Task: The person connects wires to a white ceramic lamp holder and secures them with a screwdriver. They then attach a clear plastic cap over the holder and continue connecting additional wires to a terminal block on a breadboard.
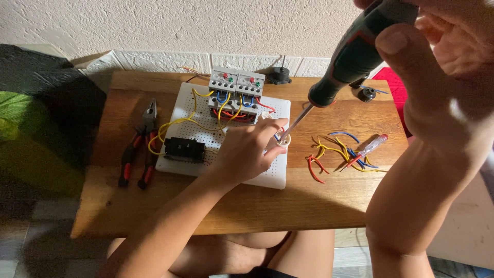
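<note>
Right hand (437,41) wrapped tight round a screwdriver (339,67), tip down in a small white fitting (283,139), left hand (247,152) pinching that fitting, perforated white board (275,175) beneath, pliers (141,144) well left.

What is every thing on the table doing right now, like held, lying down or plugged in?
Screwdriver: held in the right hand, tip down in the white fitting.
White fitting: steadied by the left hand on the white board.
Grey switch units: mounted on the board, wired.
Black block: sitting on the board.
Pliers: lying flat, untouched.
Loose wires: scattered on the table.
Tester pen: lying among the wires.
</note>
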